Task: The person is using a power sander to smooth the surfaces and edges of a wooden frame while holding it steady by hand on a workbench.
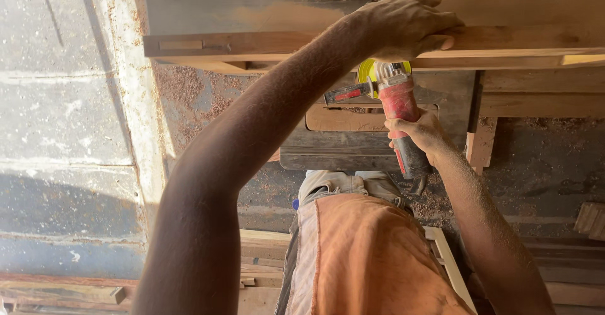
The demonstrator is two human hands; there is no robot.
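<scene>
- I am pressing my left hand [406, 25] down on the long wooden plank [517, 41], fingers curled over its far edge and closed on the wood — that plank is my landmark, lying across the top of the view.
- I am wrapping my right hand [421, 135] tight around the red body of the angle grinder [397, 104], just below the plank; its yellow-green disc [367, 70] is sitting right at the plank's underside, partly hidden by my left wrist.
- To do this well, I judge I should be keeping the left hand well clear of the disc, holding the plank dead still, and feeding the grinder lightly and evenly instead of digging in.
- Sawdust [201, 94] is lying thick on the floor below the plank's left end, so footing needs care.
- Labels: I am seeing only a small red-and-grey strip on the grinder's side handle [348, 93], below the plank — too small to make out; no packages or signs are showing.
- My orange apron [372, 258] is hanging well below the plank.
</scene>
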